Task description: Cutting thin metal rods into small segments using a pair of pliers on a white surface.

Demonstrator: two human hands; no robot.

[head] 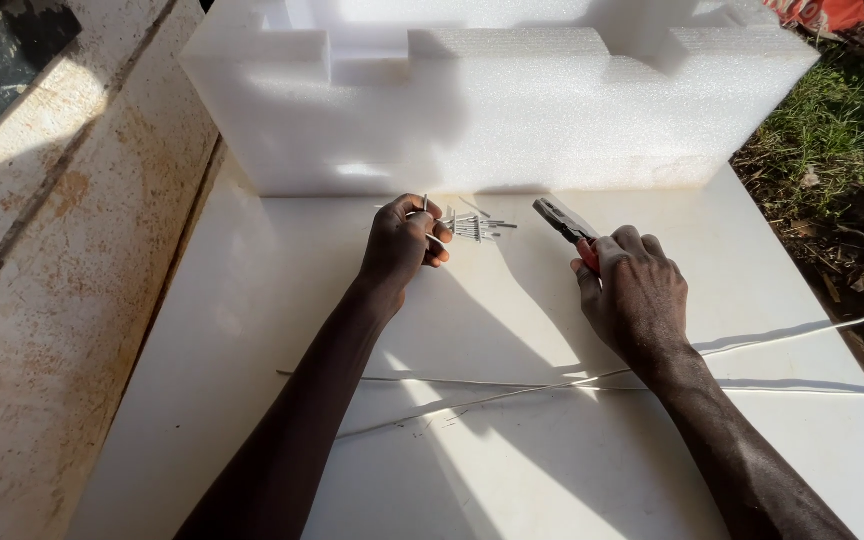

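Presently: left hand [404,243] pinching one short wire piece [424,203] upright, just left of the cut-wire pile [474,228] near the board's [282,290] far edge; right hand [632,290] gripping pliers [564,220], nose aimed up-left at the pile.

Sunlit white tabletop [252,330] backed by a white foam block [492,110], rusty stained surface [42,300] left, littered grass [832,150] right.

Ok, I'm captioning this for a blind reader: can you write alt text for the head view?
Two bare hands work on a white board: the left hand pinches a short metal pin beside a small pile of cut pins, the right hand grips red-handled pliers. Long thin wires lie across the board; white foam blocks stand behind.
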